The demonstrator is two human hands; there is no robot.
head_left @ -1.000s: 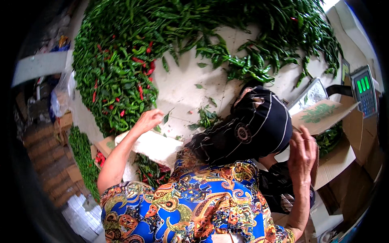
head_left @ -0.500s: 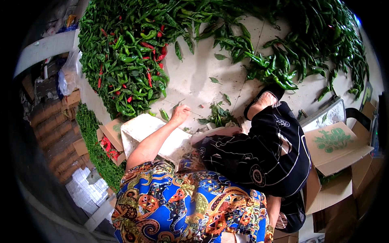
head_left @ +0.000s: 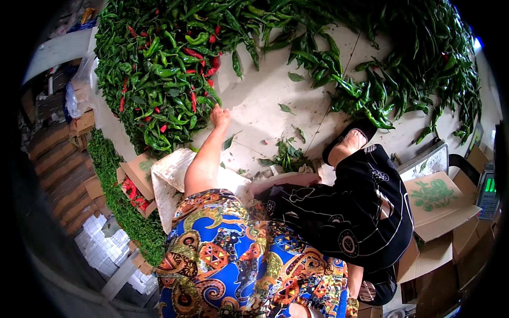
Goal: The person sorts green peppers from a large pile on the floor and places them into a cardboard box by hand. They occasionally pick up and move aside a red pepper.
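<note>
My left hand (head_left: 220, 117) reaches out to the near right edge of a big heap of green chili peppers (head_left: 159, 74) mixed with red ones. Its fingers are closed at the end of a long green pepper (head_left: 212, 94) that lies against the heap. Of my right arm (head_left: 355, 280), only a bit of forearm shows by the black trousers; the right hand is hidden. A small bunch of green peppers and leaves (head_left: 289, 156) lies on the pale floor to the right of my left arm.
More green peppers (head_left: 419, 63) spread across the far right. My sandalled foot (head_left: 350, 140) rests near them. An open cardboard box (head_left: 435, 204) stands on the right. A smaller box (head_left: 140, 177) with red peppers sits left of a whitish sack (head_left: 168, 177). Stacked brown cartons (head_left: 58, 169) stand far left.
My left hand has moved forward and slightly left, from above the floor to the heap's edge, with the arm stretched out. The view has shifted slightly.
</note>
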